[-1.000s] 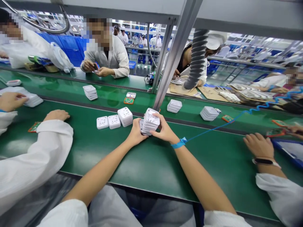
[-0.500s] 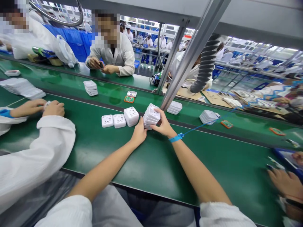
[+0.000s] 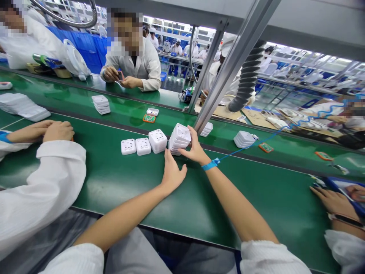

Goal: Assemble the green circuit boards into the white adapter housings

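Whereas both hands clasped the pile half a second ago, the left hand (image 3: pixel 173 173) has now let go. It lies palm down on the green tabletop (image 3: pixel 128 186) just in front of the pile, fingers loosely spread and holding nothing. The right hand (image 3: pixel 194 147), with a blue wrist strap (image 3: pixel 210 164), alone keeps hold. Its fingers curl round the right side of the tall stack of white socket housings (image 3: pixel 178 139), which leans left and stands on the tabletop. By the look of it, the stack is set down and only being steadied. Just left of it, in a row, sit a short stack of housings (image 3: pixel 158 140) and a pair of single housings (image 3: pixel 128 146). A co-worker's hands (image 3: pixel 54 131) rest at the far left, and another co-worker's hand (image 3: pixel 330 199) at the far right.

Containers are few. A blue tray (image 3: pixel 340 185) at the right edge is partly covered by a hand, and its contents cannot be made out. Farther off, a shallow white shell (image 3: pixel 152 111) lies open side up and looks empty, with a green circuit board (image 3: pixel 148 118) just beside it. More white stacks (image 3: pixel 243 139) stand beyond.
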{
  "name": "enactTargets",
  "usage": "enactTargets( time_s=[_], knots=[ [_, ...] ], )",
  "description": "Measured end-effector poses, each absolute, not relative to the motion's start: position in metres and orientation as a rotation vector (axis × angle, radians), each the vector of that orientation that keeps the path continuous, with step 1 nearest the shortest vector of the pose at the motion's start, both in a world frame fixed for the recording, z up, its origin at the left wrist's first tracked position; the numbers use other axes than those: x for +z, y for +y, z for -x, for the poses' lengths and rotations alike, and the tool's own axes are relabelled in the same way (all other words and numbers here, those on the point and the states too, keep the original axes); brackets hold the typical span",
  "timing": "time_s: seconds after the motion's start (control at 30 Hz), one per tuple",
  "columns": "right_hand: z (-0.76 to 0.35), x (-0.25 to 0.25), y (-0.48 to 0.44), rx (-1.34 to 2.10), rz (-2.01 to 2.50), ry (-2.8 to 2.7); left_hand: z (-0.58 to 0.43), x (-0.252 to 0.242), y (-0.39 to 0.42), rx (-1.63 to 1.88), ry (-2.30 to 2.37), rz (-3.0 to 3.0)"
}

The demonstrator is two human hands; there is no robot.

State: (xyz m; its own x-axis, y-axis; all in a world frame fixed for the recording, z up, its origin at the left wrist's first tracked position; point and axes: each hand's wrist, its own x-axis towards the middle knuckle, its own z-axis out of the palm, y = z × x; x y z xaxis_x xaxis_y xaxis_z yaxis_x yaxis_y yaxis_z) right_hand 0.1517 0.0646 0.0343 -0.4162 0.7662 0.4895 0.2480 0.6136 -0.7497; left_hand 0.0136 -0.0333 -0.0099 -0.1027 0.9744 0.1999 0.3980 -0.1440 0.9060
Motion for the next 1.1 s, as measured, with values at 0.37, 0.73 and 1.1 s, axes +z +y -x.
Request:
enactTargets(
  time_s=[0.37,0.73,1.1],
  knots=[
    [-0.237,0.007,0.059,-0.017,1.215,-1.614,-0.033,0.001,-0.077,1.487,1.704,-1.616],
    [-0.293,-0.028,0.102,0.019,1.711,-1.705,-0.025,-0.002,-0.071,0.769,1.008,-2.257],
    [-0.265,-0.010,0.164,0.205,1.371,-1.769,-0.023,0.000,-0.069,0.346,0.834,-2.698]
  ],
)
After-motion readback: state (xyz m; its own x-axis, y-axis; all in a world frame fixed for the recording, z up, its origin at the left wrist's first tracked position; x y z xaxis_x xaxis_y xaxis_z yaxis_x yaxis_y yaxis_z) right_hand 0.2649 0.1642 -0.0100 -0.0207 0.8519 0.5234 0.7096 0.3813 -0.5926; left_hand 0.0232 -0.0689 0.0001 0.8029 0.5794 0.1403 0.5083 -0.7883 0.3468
